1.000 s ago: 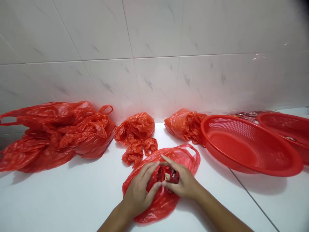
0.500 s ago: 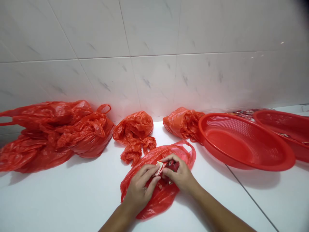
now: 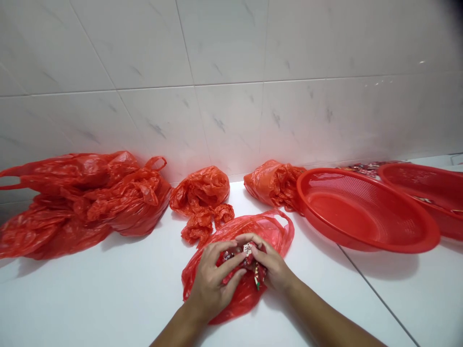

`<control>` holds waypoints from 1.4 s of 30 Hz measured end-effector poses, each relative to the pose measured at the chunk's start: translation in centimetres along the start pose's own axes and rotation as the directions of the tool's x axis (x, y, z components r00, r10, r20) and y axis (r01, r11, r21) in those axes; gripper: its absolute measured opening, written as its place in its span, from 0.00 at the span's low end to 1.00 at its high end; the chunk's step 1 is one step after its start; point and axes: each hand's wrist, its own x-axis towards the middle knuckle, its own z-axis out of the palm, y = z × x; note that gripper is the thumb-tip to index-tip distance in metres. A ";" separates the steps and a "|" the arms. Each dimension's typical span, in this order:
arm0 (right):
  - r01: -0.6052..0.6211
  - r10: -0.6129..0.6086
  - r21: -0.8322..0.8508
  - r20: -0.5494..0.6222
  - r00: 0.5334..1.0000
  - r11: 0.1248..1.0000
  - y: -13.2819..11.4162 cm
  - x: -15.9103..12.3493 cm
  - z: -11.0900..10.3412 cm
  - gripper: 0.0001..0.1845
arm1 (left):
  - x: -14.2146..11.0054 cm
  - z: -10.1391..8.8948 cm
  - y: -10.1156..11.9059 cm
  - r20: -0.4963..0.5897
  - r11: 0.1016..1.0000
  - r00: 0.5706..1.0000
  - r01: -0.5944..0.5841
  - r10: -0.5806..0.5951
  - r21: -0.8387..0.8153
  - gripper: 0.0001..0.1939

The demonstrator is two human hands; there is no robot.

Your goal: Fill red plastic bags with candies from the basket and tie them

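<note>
A red plastic bag lies opened on the white table, with small wrapped candies showing at its mouth. Above it, my right hand is closed around a few candies in dark red wrappers; one has a pale label, and another shows a green tip below the fingers. My left hand reaches in from the left with its fingers spread, their tips close to those candies. Whether its fingertips touch them is hard to see.
Crumpled red bags pile up at the left, with a smaller red bag and a bundled one near the tiled wall. At the right stand a red mesh basket and a second basket, with wrapped items behind.
My left fingers have opened from a pinch on a white-and-red wrapped piece. The pale-labelled piece now sits at my right fingers, and more dark red wrappers show.
</note>
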 end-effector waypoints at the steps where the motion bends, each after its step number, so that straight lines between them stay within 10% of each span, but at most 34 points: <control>1: -0.004 0.004 -0.007 0.023 1.000 1.000 0.1 -0.1 0.1 0.26 | 0.1 0.0 0.1 -0.017 1.000 1.000 -0.026 0.026 -0.015 0.18; 8: -0.062 0.053 -0.054 -0.163 0.985 0.997 -0.6 0.4 -1.4 0.21 | 0.0 -0.8 -0.5 -0.152 0.999 0.988 -0.033 0.033 -0.001 0.17; 12: -0.019 -0.023 -0.159 -0.258 0.966 0.987 -1.4 0.8 -2.0 0.25 | -0.1 -0.6 -1.4 -0.006 0.991 1.000 0.015 -0.015 0.136 0.11; 17: -0.042 0.024 -0.263 -0.072 0.997 0.964 -0.5 -0.1 -0.6 0.36 | -0.2 -0.1 -1.0 0.049 0.990 0.995 0.085 -0.091 0.116 0.27; 25: -0.050 0.135 -0.437 0.167 0.977 0.898 0.5 -1.2 0.0 0.48 | -0.4 0.0 -0.2 0.147 0.992 0.983 0.120 -0.113 -0.043 0.13; 30: 0.059 -0.083 -0.569 -0.017 0.996 0.820 -0.2 -0.7 -0.7 0.34 | -0.6 0.1 -0.6 0.062 0.971 0.972 0.231 -0.227 -0.061 0.05; 35: 0.079 -0.290 -0.575 -0.286 0.913 0.815 -0.7 0.5 -2.5 0.26 | -0.9 0.9 -1.7 0.154 0.946 0.935 0.302 -0.319 0.120 0.08; 42: 0.201 -0.361 -0.780 -0.033 0.932 0.592 -1.2 0.5 -2.6 0.14 | -0.4 -0.8 -3.0 0.068 0.918 0.948 0.280 -0.310 0.279 0.16</control>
